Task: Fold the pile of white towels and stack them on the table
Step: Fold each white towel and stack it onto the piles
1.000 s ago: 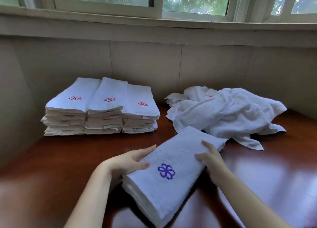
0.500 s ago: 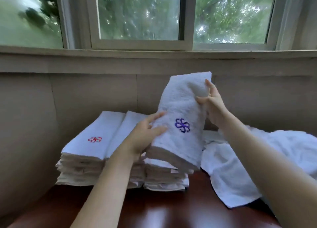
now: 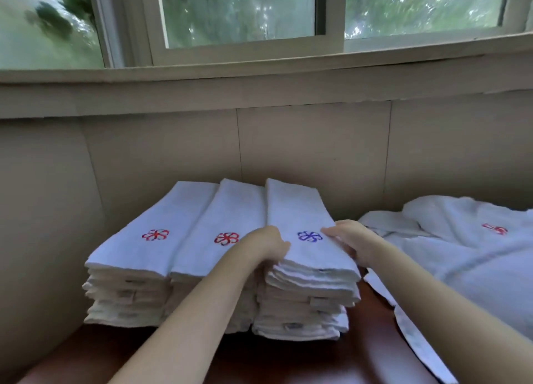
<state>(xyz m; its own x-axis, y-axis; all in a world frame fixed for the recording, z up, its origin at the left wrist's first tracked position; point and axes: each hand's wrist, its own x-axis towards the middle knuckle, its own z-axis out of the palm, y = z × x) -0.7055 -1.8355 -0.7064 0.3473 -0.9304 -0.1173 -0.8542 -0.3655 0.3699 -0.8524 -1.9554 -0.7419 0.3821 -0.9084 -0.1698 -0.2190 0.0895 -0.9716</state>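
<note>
Just landed blue-logo towel (image 3: 291, 210) on right-hand stack (image 3: 300, 305), one more done; probably still pinching its edges with left hand (image 3: 266, 246), right hand (image 3: 350, 239).

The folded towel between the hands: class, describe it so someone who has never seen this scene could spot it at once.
Below the window, on the brown table, find the right-hand pile of three piles of folded white towels. The towel lies on top of it, gripped by the left hand and right hand. Its flower emblem is blue; the neighbouring top towels carry red ones.
</note>
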